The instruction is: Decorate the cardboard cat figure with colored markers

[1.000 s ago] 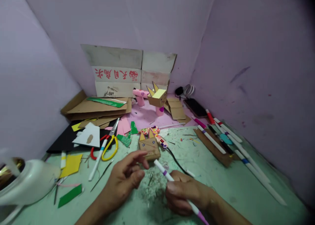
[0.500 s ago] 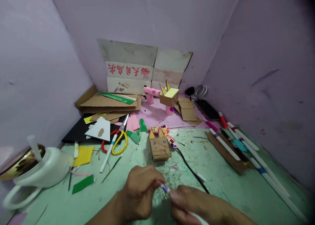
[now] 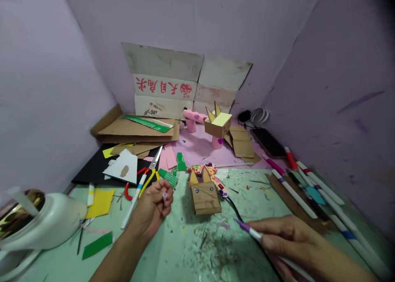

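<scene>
My right hand (image 3: pixel 293 241) grips a white marker (image 3: pixel 255 234) whose bare purple tip points to the left over the table. Between the fingers of my left hand (image 3: pixel 154 208) is a small pale marker cap (image 3: pixel 164 196), its open end facing me. A cardboard box head (image 3: pixel 206 199) with pointed ears and small drawn eyes stands between the two hands, touched by neither. Right behind my left hand lie scissors (image 3: pixel 149 177) with red and yellow handles, partly covered, and a white marker (image 3: pixel 133 202).
A white teapot (image 3: pixel 61 212) stands at the left. More markers (image 3: pixel 294 193) and a phone (image 3: pixel 268 142) lie along the right wall. Behind are a second cardboard head on a pink body (image 3: pixel 218 125), cardboard sheets (image 3: pixel 135 130) and a patterned glue gun (image 3: pixel 220 187) with a black cord.
My hands, close together at the marker half a second ago, have moved apart. The cap is off, in my left hand at the left; the marker is with my right hand at the right.
</scene>
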`<state>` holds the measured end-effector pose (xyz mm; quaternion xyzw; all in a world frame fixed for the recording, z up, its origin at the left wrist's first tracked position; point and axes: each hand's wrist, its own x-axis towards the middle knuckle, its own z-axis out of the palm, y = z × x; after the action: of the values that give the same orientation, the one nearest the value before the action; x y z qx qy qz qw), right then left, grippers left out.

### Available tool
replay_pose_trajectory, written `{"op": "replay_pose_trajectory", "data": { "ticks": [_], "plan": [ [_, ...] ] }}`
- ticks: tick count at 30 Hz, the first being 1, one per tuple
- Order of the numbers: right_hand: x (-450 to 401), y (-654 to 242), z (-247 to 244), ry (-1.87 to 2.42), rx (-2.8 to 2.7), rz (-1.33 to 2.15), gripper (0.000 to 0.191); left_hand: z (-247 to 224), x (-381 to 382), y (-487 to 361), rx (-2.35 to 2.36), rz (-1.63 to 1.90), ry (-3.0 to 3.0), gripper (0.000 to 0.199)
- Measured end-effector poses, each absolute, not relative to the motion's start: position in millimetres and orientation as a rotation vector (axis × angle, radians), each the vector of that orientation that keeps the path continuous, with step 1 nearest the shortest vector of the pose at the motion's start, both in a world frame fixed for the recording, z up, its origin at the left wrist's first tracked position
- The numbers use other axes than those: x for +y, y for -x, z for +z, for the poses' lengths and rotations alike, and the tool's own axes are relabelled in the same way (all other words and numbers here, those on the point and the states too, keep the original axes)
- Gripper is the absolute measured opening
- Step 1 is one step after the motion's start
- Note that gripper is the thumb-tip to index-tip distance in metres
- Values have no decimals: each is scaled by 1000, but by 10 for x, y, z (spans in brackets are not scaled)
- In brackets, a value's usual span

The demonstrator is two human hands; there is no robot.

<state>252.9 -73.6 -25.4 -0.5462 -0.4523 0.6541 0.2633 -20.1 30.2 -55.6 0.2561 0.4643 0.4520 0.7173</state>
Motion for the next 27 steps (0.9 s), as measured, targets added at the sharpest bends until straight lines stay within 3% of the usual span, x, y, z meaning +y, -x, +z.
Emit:
{"op": "replay_pose_trajectory", "data": {
  "ticks": [4,8,13,17,23,27],
  "plan": [
    [-775,-2505,-260,1517,-953,1631,40,-596,283,174,1025,959,-575,31],
    [-756,-2444,-308,1417,-832,1650,50,-628,288,166,1066,838,-718,35],
    [-670,-2389,-365,1087,-664,1808,39,-705,318,187,1118,685,-995,44],
    [-617,-2361,-362,955,-609,1767,40,-695,293,190,1163,668,-1210,40],
    [-537,-2397,-309,1453,-1269,1081,24,-443,206,266,1019,748,-921,37],
    [-583,-2347,-176,1441,-1895,584,23,-308,129,259,881,809,-905,32]
  ]
}}
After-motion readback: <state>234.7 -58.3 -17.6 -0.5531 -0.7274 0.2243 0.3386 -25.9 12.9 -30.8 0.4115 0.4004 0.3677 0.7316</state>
